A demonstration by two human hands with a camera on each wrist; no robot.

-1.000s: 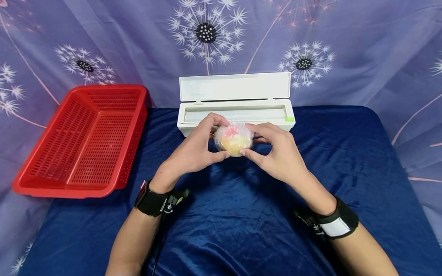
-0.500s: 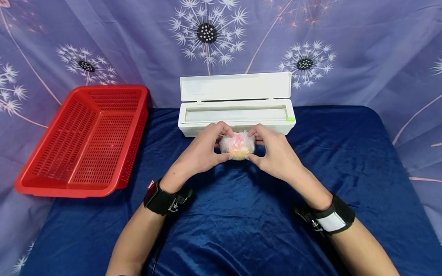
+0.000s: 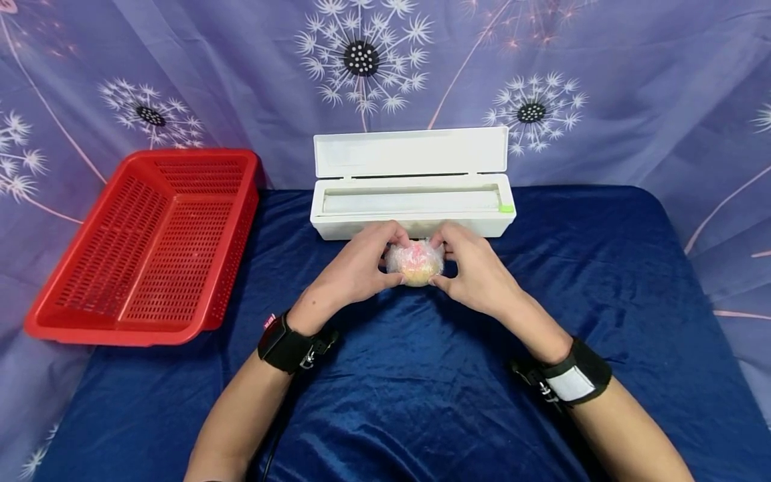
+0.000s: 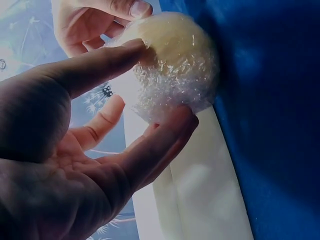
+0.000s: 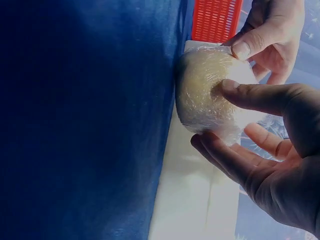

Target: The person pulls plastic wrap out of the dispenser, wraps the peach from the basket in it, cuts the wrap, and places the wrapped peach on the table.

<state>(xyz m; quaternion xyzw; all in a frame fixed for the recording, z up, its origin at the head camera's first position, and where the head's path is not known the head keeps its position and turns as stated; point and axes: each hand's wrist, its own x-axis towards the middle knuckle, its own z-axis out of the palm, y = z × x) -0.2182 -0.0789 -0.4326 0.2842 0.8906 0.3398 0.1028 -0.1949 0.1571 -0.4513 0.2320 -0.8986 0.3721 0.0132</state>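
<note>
A round yellow fruit with a pink patch is wrapped in crinkled clear film, just in front of the white box. My left hand grips its left side, thumb at the near lower edge and fingers at the top and far side. On the opposite side my right hand holds it the same way. In the left wrist view, thumb and fingers pinch the wrapped fruit from two sides, the film bunched between them. The right wrist view has the wrapped fruit between both thumbs and the curled fingers.
Behind the hands stands a white cling film dispenser, lid raised, with a film roll inside and a green tab at its right end. A red plastic basket is at the left. Blue cloth covers the table; a patterned curtain hangs behind.
Both hands have moved slightly toward me with the fruit, away from the dispenser. The fruit has tilted a little in the fingers. Dispenser and basket stay put.
</note>
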